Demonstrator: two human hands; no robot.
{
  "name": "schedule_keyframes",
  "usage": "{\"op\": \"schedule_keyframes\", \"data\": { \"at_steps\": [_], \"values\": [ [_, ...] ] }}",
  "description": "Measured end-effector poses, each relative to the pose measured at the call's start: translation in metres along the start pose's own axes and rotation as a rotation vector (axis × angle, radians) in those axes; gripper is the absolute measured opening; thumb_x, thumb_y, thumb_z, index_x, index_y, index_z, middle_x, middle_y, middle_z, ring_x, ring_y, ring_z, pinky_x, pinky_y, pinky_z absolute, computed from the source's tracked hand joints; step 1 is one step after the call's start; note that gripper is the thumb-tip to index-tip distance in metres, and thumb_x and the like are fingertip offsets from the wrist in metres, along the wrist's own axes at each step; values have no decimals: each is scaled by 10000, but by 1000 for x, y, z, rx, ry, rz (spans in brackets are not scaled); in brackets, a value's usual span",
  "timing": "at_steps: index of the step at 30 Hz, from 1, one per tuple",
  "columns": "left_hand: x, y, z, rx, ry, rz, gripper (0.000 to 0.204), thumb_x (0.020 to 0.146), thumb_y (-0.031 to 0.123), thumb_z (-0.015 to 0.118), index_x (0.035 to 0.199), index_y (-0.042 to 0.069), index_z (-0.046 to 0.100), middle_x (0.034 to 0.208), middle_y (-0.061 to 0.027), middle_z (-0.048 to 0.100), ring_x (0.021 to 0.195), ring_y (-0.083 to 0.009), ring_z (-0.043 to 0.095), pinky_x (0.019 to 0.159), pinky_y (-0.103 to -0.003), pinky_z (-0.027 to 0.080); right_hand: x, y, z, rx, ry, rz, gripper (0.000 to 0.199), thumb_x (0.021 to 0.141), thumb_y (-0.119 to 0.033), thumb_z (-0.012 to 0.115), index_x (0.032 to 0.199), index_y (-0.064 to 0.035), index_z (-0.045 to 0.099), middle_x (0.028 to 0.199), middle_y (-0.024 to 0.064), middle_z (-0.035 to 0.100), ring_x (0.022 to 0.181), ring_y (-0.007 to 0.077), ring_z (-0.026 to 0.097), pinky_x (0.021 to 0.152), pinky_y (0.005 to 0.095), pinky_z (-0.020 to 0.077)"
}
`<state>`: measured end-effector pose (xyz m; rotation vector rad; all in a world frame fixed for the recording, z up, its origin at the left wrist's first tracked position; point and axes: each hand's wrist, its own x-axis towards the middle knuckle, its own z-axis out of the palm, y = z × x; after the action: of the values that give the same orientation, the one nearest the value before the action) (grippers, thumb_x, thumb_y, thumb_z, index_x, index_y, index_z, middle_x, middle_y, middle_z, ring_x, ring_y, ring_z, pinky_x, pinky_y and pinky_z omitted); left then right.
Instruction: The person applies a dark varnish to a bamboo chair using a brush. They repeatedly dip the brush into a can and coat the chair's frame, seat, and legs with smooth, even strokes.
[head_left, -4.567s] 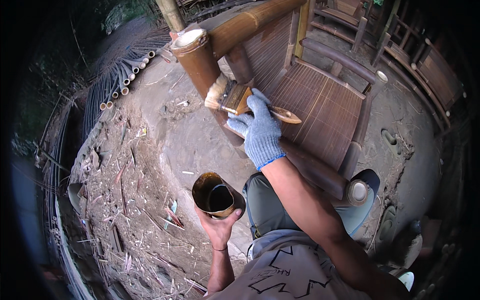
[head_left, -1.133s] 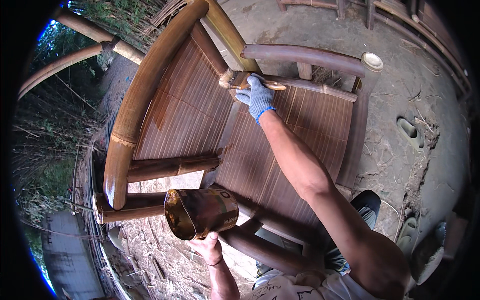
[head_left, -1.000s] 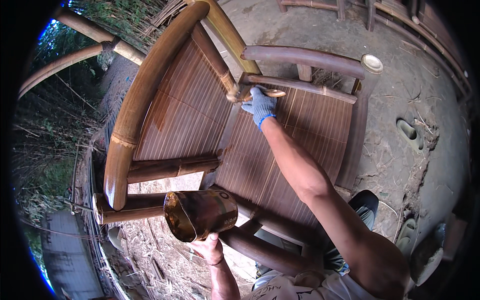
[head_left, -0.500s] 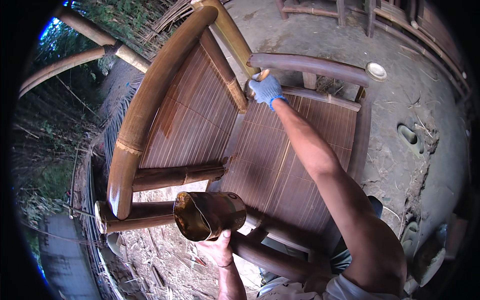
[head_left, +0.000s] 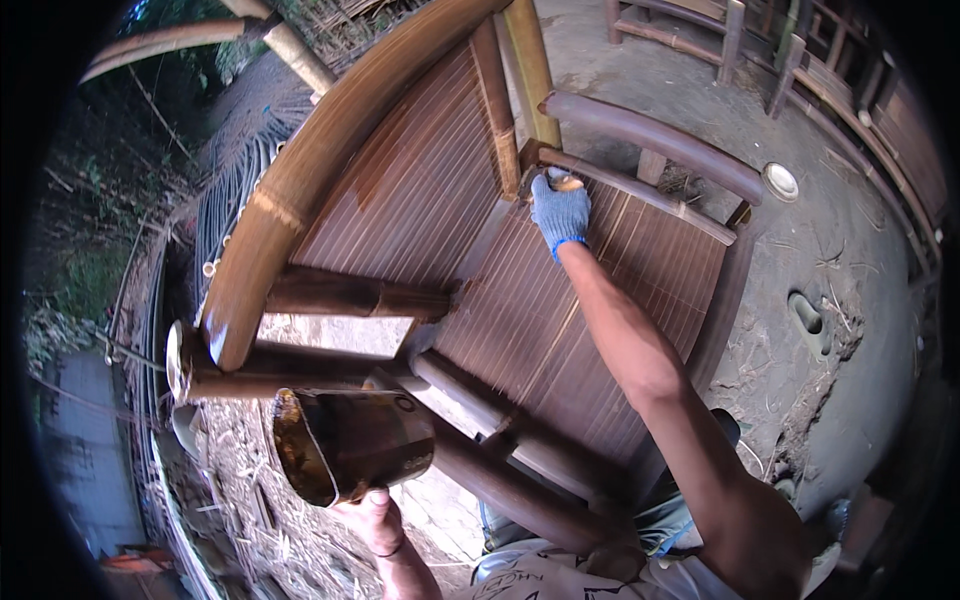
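Dark, stain-streaked metal forms the can [head_left: 350,445] that is gripped from below by the bare left hand [head_left: 372,512], its open mouth tilted toward the left and its rim crusted with brown residue; no label can be made out on it. The right hand [head_left: 560,210], covered by a blue-grey knitted glove, is closed around a wooden brush handle [head_left: 566,183], which is pressed into the far corner of the bamboo chair [head_left: 420,200] where the slatted seat meets the backrest. The bristles are hidden behind the glove. Glossy brown poles frame the chair. A small round white lid [head_left: 780,181] is seen lying on the bare earth ground [head_left: 830,260] beyond the armrest
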<state>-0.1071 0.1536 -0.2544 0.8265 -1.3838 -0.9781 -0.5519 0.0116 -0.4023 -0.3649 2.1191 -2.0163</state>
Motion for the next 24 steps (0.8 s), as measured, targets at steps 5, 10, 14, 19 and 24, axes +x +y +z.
{"op": "schedule_keyframes", "data": {
  "at_steps": [5, 10, 14, 19, 24],
  "values": [
    [-12, 0, -57, 119, 92, -12, 946, 756, 433, 830, 1432, -16, 343, 1401, -165, 436, 1266, -271, 457, 1111, -454, 351, -69, 0, 8, 222, -134, -2, 218, 876, -227, 666, 982, -41, 705, 791, 109, 729, 749, 226, 717, 704, 369, 558],
    [-23, 5, -74, 134, 176, -14, 914, 749, 426, 839, 1395, -24, 374, 1359, -162, 465, 1231, -256, 473, 1091, -437, 364, -125, 16, 10, 249, -278, -97, 225, 870, -187, 718, 1025, -26, 700, 869, 92, 728, 779, 167, 688, 730, 328, 557],
    [-31, 1, -93, 141, 178, -45, 930, 748, 438, 846, 1395, -31, 370, 1353, -161, 472, 1212, -247, 484, 1077, -426, 373, -176, 22, 10, 261, -420, -68, 258, 859, -182, 761, 1045, -17, 691, 921, 78, 726, 843, 142, 670, 777, 315, 552],
    [-38, 4, -100, 103, 225, -34, 923, 741, 426, 858, 1379, -40, 379, 1338, -156, 486, 1196, -235, 493, 1056, -417, 388, -240, -1, -8, 196, -537, 45, 240, 850, -179, 775, 1010, -25, 685, 876, 65, 715, 824, 128, 662, 756, 311, 548],
    [-40, 6, -106, 99, 197, -99, 916, 737, 415, 862, 1379, -33, 386, 1325, -145, 496, 1181, -227, 498, 1049, -408, 393, -259, -42, -12, -299, -566, -544, 303, 885, -228, 710, 1135, -65, 654, 869, 115, 718, 775, 273, 702, 725, 382, 569]
  ]
}}
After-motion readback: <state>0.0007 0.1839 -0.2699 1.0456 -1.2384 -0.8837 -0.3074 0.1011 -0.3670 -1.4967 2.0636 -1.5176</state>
